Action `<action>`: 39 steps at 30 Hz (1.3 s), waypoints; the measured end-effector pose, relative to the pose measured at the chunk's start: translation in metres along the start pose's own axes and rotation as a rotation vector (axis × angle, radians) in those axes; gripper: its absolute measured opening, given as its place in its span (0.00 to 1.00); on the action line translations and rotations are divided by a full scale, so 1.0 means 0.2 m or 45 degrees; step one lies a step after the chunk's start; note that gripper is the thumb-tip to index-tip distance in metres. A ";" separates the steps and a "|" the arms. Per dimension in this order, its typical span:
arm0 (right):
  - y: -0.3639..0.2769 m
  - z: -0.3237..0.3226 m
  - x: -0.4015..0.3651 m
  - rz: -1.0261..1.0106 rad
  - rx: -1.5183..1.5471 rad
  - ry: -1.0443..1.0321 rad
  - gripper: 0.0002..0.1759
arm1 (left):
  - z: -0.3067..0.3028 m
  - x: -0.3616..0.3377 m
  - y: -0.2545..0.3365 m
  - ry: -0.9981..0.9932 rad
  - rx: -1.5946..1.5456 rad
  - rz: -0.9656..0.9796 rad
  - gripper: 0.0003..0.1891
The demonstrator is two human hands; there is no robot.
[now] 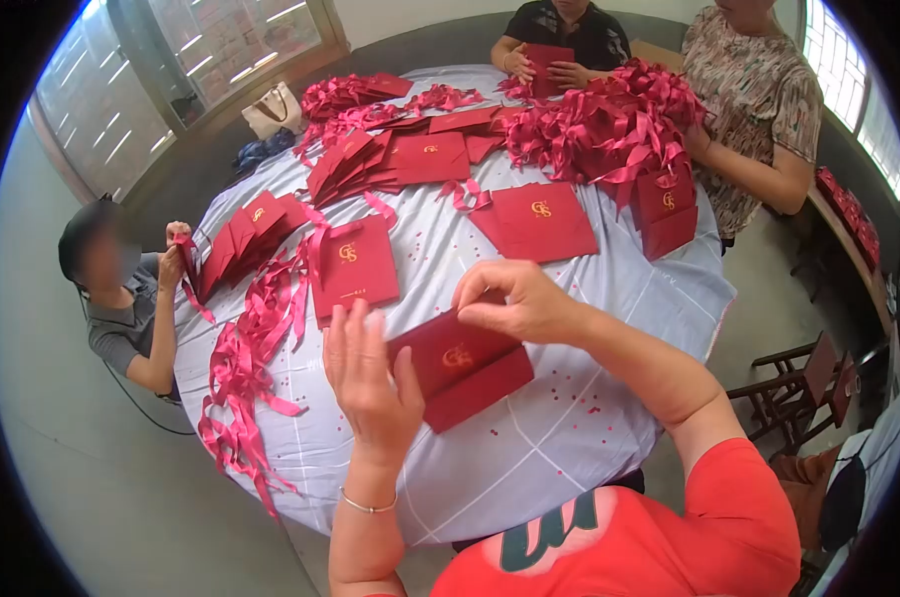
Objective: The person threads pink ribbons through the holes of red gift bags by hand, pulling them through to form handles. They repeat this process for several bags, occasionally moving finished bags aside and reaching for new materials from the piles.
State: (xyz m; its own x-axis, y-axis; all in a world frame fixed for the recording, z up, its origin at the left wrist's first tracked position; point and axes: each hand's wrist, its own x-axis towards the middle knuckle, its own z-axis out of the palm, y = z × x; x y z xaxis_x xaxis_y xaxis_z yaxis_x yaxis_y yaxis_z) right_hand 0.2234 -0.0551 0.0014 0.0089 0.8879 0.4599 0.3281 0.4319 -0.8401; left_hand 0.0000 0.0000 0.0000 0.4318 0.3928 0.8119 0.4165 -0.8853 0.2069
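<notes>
A red paper gift bag (458, 360) with a gold logo stands tilted in front of me, its lower part creased along a fold. My right hand (517, 302) pinches the bag's upper right edge between thumb and fingers. At the bag's left end my left hand (372, 378) is raised with straight fingers, its thumb right at the bag's side. A flat red bag (355, 261) with a pink ribbon handle lies just beyond my left hand. Farther off, a small stack of flat red bags (541, 221) rests on the white cloth.
Ribbon handles (256, 368) trail along the left edge of the cloth-covered table (529, 478). More bags (425, 157) and a large ribbon heap (609, 124) fill the far side. Three people work around the table. A wooden chair (803, 383) stands at right.
</notes>
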 end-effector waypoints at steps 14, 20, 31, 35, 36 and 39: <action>0.42 -0.13 0.35 0.201 -0.594 0.206 0.12 | 0.16 -0.13 0.02 -0.394 -0.347 -0.156 0.03; 0.80 -0.29 0.81 0.144 -1.137 0.229 0.14 | 0.13 -0.18 0.07 -0.612 -0.485 -0.272 0.04; 1.00 -0.23 0.86 -0.200 -1.681 0.087 0.06 | 0.15 -0.24 0.06 -0.840 -0.460 -0.413 0.08; 0.80 -0.12 0.79 0.070 -0.501 0.282 0.07 | 0.15 -0.21 0.06 -0.873 -0.442 -0.435 0.08; 0.67 -0.07 0.74 0.069 -0.502 0.281 0.07 | 0.15 -0.22 0.06 -0.859 -0.455 -0.423 0.08; 0.18 0.06 0.55 0.215 0.098 0.217 0.09 | 0.16 -0.22 0.04 -0.856 -0.478 -0.410 0.08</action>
State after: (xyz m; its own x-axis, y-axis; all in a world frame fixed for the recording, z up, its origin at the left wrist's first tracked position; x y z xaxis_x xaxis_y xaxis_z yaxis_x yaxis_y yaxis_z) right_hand 0.2257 0.0594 0.0187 0.2185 0.9118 0.3478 0.2358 0.2965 -0.9254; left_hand 0.0105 -0.0165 -0.0520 0.7724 0.6002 0.2078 0.3580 -0.6816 0.6382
